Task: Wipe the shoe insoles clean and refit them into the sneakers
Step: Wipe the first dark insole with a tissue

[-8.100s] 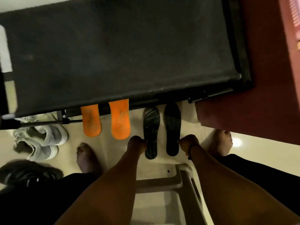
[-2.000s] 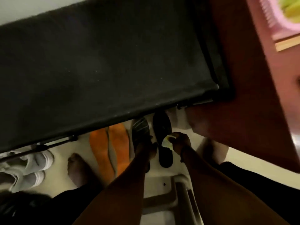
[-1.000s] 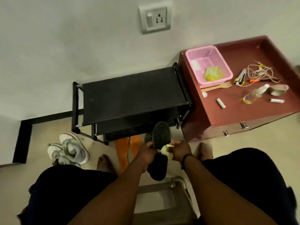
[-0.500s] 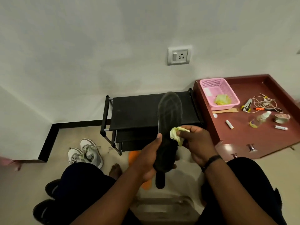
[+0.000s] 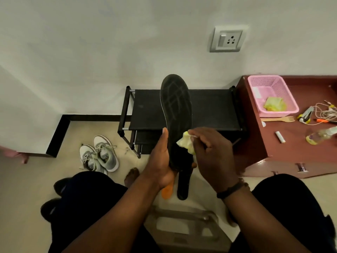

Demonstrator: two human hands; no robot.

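Insole: a black insole (image 5: 176, 114) is held upright in front of the person, toe end up, faint pale lines on the face turned to the camera; its heel end sits in the left palm.
Left hand: the left hand (image 5: 160, 161) grasps the insole's lower part, thumb lying up along its left edge, fingers wrapped behind.
Cloth: a yellow-green cloth (image 5: 186, 144) is bunched against the insole's right edge, about halfway up.
Right hand: the right hand (image 5: 212, 152) pinches the cloth between curled fingers and thumb – a dark band circles its wrist.
Floor insoles: a second black insole (image 5: 183, 187) lies on the floor below the hands, with an orange insole (image 5: 167, 191) just beside it on the left, mostly hidden by the left hand.
Sneakers: a grey pair (image 5: 99, 156) stands side by side on the floor to the left, near the rack's leg.
Rack: a black shoe rack (image 5: 215, 108) stands against the wall behind the raised insole.
Cabinet: a dark red cabinet (image 5: 291, 154) touches the rack's right side – on top sit a pink basket (image 5: 262, 88) with a yellow-green wad inside, a wooden fork (image 5: 279, 119), tangled cables (image 5: 326, 114), a small bottle (image 5: 319, 136) and a white tube (image 5: 280, 136).
Wall: a socket plate (image 5: 227, 40) is set above the rack.
Stool: a pale plastic stool (image 5: 182, 225) shows between the knees.
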